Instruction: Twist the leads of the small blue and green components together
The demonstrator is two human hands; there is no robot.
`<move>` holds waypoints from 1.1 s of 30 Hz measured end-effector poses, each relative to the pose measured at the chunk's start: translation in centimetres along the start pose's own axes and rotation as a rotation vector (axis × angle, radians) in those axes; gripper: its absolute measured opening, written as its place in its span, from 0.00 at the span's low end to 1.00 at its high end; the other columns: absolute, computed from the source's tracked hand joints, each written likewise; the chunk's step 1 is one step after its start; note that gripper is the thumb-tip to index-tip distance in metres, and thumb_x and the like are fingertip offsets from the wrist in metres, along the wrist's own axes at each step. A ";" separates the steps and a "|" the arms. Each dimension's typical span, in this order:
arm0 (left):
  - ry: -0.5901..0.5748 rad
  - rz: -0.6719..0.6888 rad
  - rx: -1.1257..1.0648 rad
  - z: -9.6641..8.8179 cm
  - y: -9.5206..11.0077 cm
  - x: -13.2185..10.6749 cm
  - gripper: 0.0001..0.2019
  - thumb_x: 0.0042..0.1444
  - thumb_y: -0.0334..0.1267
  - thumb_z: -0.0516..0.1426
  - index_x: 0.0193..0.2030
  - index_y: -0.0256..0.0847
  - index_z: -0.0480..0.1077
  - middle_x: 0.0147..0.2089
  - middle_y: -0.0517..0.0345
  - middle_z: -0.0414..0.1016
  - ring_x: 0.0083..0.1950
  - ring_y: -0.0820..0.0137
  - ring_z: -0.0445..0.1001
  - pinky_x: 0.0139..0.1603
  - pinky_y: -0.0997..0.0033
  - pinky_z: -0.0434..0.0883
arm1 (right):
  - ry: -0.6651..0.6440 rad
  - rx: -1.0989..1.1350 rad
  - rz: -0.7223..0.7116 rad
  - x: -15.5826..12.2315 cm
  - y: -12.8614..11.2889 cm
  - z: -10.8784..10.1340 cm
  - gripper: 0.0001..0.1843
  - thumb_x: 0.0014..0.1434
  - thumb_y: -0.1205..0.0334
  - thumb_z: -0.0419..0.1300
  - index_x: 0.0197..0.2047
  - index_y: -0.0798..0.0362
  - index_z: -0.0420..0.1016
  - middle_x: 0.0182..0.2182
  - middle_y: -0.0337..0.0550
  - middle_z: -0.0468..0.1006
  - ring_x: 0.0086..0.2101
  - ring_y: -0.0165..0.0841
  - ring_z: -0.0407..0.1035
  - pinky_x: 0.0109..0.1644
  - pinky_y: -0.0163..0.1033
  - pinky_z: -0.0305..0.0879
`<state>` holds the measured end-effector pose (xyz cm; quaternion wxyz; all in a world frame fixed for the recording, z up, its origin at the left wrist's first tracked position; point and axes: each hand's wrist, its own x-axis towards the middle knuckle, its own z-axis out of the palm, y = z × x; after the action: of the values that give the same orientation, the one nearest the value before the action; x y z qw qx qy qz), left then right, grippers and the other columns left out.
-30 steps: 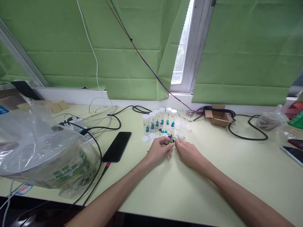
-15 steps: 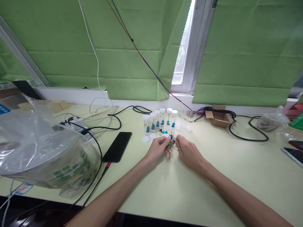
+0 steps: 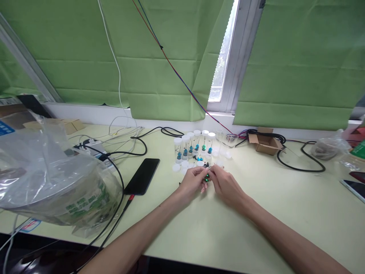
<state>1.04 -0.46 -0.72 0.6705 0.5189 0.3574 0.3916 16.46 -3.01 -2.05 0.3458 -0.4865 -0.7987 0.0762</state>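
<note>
My left hand [image 3: 192, 182] and my right hand [image 3: 225, 185] meet over the pale green table [image 3: 279, 205], fingertips pinched together on a small green part [image 3: 206, 177] with thin wire leads. Just beyond them stands a row of clear vials [image 3: 194, 146] with white caps, each holding a blue or green part on a pin. Loose white caps [image 3: 182, 166] and a few small dark and blue parts lie between the vials and my hands.
A black phone [image 3: 142, 176] lies left of my hands, with black cables [image 3: 119, 167] curling past it. A large clear plastic bag [image 3: 48, 179] fills the left side. A small cardboard box [image 3: 264, 141], a cable loop and another phone [image 3: 353, 186] are at the right.
Both hands have drawn slightly toward me and closer together, still pinching the green part, which has turned between the fingertips. The view has tilted up a little.
</note>
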 end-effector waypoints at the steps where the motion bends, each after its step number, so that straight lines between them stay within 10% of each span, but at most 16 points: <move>1: 0.001 -0.002 0.003 0.1 0.1 -0.1 0.17 0.54 0.50 0.62 0.30 0.35 0.70 0.29 0.58 0.70 0.18 0.81 0.65 0.14 0.79 0.58 | -0.002 0.001 0.003 0.0 0.0 0.0 0.11 0.71 0.63 0.42 0.36 0.50 0.58 0.31 0.40 0.70 0.27 0.31 0.65 0.32 0.35 0.59; 33: 0.045 -0.049 0.040 0.5 -0.5 -0.2 0.18 0.56 0.50 0.59 0.26 0.38 0.65 0.18 0.63 0.65 0.13 0.81 0.59 0.13 0.79 0.52 | -0.012 -0.113 -0.029 0.2 -0.2 0.0 0.13 0.71 0.64 0.41 0.34 0.50 0.59 0.29 0.40 0.70 0.25 0.30 0.62 0.30 0.34 0.57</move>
<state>1.42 -0.93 -1.08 0.6612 0.5146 0.3927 0.3793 16.26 -3.01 -1.83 0.3141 -0.4930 -0.8108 0.0291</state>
